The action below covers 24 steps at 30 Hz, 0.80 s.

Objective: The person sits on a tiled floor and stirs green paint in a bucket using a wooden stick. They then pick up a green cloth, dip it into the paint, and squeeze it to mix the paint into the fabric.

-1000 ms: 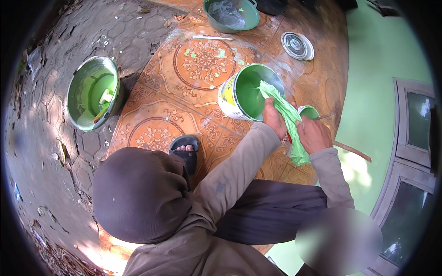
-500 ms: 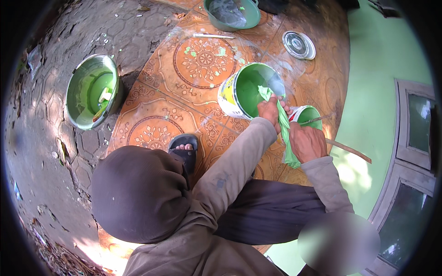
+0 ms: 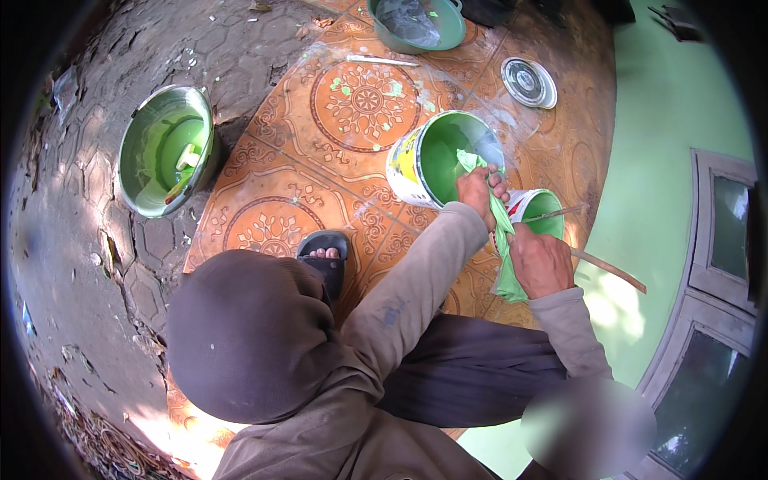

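A large white paint bucket (image 3: pixel 407 166), green inside, tilts on the tiles with its mouth toward my hands. My left hand (image 3: pixel 475 194) is closed around a crumpled light green cloth (image 3: pixel 502 224) at the bucket's near right rim, and the upper end pokes into the mouth. My right hand (image 3: pixel 542 260) is closed by the lower part of the cloth, which hangs down past its fingers. Just beyond this hand stands a smaller paint pail (image 3: pixel 547 200) with a thin stick (image 3: pixel 558 214) across it. A brown stick (image 3: pixel 610 270) shows to the right of that hand; its other end is hidden.
A green-coated basin (image 3: pixel 144 172) holding a paint roller (image 3: pixel 188 158) stands on the paving at left. A grey-green tub (image 3: pixel 448 40), a white stick (image 3: pixel 382 60) and a round lid (image 3: pixel 529 82) lie farther off. The green wall (image 3: pixel 644 160) borders the right.
The view has shifted slightly, moving the scene a little rightward. My right hand has come slightly back toward me. Both hands stay closed at the cloth.
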Each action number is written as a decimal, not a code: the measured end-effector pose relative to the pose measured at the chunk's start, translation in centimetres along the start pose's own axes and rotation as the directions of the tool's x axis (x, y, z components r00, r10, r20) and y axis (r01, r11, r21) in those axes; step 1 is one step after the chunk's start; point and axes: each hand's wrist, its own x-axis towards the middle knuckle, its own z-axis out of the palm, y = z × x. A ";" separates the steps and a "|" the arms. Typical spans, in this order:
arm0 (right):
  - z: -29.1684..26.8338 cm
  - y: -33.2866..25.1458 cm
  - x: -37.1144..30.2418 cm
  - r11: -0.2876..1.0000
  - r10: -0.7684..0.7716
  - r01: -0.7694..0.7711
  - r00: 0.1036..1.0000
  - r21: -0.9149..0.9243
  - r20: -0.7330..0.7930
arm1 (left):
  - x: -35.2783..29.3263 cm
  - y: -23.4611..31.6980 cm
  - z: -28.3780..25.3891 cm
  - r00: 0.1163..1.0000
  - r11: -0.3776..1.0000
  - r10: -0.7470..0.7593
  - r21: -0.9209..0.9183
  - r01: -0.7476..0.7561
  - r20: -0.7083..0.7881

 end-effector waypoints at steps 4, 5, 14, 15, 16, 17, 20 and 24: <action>0.4 1.3 0.2 0.962 0.153 -0.167 0.985 0.216 0.081 | -0.3 -0.6 -0.3 0.991 0.991 -0.031 -0.125 0.047 0.129; 0.5 1.9 0.2 0.938 0.185 -0.206 0.978 0.278 0.101 | -0.5 -0.7 -0.3 0.985 0.982 -0.041 -0.177 0.071 0.169; 0.4 3.3 0.4 0.571 0.276 -0.345 0.935 0.745 0.221 | 0.3 -2.0 -1.4 0.980 0.972 0.063 -0.234 -0.017 0.188; 0.4 3.3 0.4 0.592 0.256 -0.348 0.936 0.727 0.240 | 0.6 -2.0 -1.6 0.983 0.964 0.060 -0.267 -0.012 0.174; 0.4 3.4 0.4 0.613 0.235 -0.350 0.937 0.708 0.260 | 0.9 -2.0 -1.8 0.985 0.954 0.057 -0.300 -0.006 0.161; 0.3 3.5 0.3 0.633 0.224 -0.358 0.933 0.687 0.280 | 0.8 -1.9 -1.6 0.989 0.961 0.056 -0.277 -0.016 0.138; -0.3 2.7 0.5 0.626 0.214 -0.341 0.940 0.702 0.266 | 0.8 -1.5 -1.3 0.997 0.962 0.032 -0.271 -0.011 0.072; -1.2 2.1 0.8 0.693 0.204 -0.346 0.935 0.633 0.289 | 1.6 -1.1 -1.6 0.999 0.931 -0.018 -0.364 0.033 0.044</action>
